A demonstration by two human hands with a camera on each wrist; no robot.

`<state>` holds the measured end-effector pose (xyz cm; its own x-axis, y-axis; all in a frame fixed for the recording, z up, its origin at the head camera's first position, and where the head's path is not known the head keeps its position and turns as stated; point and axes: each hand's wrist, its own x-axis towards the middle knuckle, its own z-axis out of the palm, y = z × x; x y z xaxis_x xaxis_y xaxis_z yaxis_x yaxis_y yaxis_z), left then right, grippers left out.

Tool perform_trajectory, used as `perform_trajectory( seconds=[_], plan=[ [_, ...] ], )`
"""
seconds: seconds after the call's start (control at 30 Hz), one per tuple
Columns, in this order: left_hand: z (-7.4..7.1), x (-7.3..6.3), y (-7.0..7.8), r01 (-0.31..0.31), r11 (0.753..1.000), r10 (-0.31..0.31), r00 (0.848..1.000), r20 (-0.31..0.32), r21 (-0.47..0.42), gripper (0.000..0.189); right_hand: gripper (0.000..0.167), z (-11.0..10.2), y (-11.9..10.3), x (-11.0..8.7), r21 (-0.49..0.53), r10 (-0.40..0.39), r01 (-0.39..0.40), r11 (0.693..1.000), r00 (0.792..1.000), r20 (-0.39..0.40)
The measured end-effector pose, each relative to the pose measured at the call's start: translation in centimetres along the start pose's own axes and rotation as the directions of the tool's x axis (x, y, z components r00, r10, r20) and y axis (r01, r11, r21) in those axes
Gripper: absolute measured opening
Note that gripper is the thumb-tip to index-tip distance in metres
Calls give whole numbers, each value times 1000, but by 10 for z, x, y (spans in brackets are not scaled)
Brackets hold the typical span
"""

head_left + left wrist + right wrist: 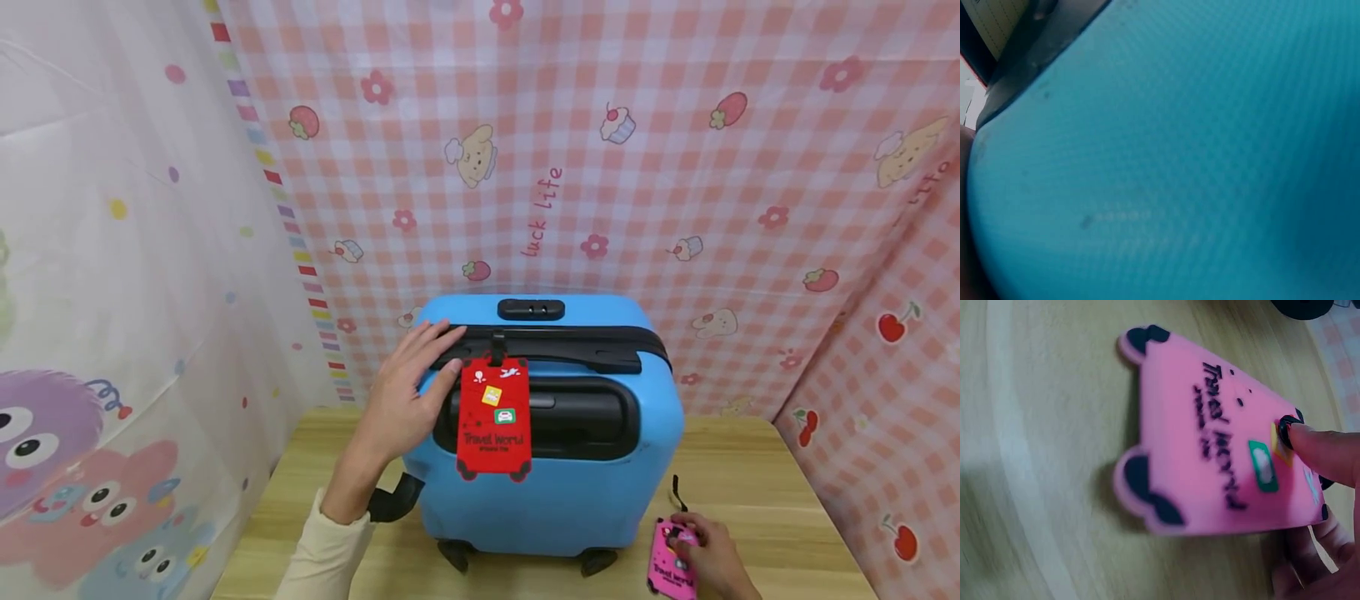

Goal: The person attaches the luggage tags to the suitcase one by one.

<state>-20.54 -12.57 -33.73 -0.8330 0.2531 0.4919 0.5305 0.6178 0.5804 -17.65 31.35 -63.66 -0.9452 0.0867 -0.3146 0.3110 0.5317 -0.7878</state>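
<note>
Right fingers point(1336, 534) pinch a smooth, flat, suitcase-shaped pink tag point(1185, 456).

"Travel World" stands in dark letters on the red tag point(491, 421), above a line too small to read surely. The pink tag point(669, 567) also says "Travel World", its smaller line blurred. The checked cloth point(570, 158) reads "luck life".
</note>
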Motion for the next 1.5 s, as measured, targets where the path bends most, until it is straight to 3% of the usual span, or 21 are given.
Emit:
perform_trajectory(
  seconds=[0.17,0.3,0.5,0.73,1.2,1.5],
  plan=[
    [1,0,1,14,1000,-14,1000,4,-6,44,37,-2,4,0,-1,-44,44,999,999,-6],
    [1,-1,1,20,1000,-20,1000,5,-8,44,33,-3,3,0,-84,-68,68,994,998,6],
    [0,-1,1,13,1000,-13,1000,-2,-6,44,27,-6,-1,-1,-119,-32,36,992,999,33],
    [0,-1,2,16,1000,-16,1000,-5,-9,44,27,-7,-4,-3,-69,17,-13,997,999,50],
    [-1,-1,3,17,1000,-18,1000,-1,-12,44,38,-7,-5,-2,-111,-38,44,993,998,54],
    [0,-1,4,24,1000,-24,1000,-2,-13,44,31,-9,-1,0,-99,40,-35,994,998,41]
  ],
)
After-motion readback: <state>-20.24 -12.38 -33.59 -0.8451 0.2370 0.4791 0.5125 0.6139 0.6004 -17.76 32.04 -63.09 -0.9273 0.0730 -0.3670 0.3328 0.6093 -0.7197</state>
